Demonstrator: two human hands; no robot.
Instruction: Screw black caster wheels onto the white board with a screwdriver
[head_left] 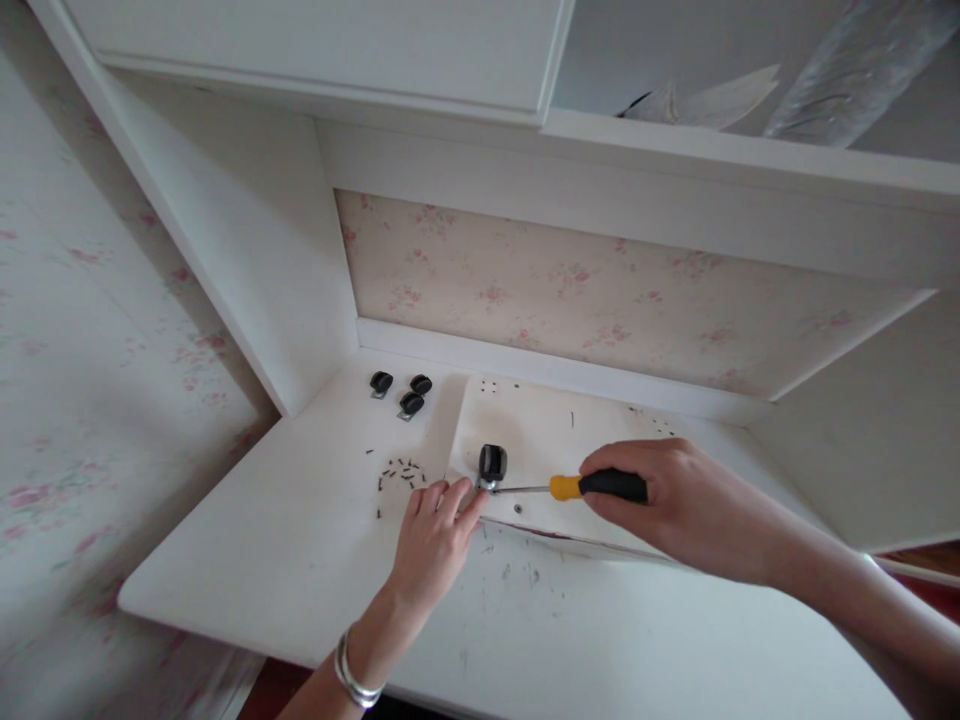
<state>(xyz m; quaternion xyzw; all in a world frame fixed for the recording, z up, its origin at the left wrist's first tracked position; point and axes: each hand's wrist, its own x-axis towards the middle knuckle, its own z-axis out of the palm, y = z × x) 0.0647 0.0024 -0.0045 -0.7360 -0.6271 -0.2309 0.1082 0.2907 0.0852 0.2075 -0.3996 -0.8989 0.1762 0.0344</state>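
Left hand [439,540] near counter [300,540] front edge, fingers [469,505] spread, tips pressing wheel [492,466] plate at counter middle. Right hand [675,510] closed round screwdriver [592,487], tip at plate. Tip may slip, poke fingers; wheel may twist if hold loose.

Three black casters [411,403] sit near what look like small screws [401,473] on the white desk [247,560]; floral wallpaper [600,290] behind.

Soft, even daylight, faint shadows under shelf; wide-angle bending at edges, slight blur w/ corners.
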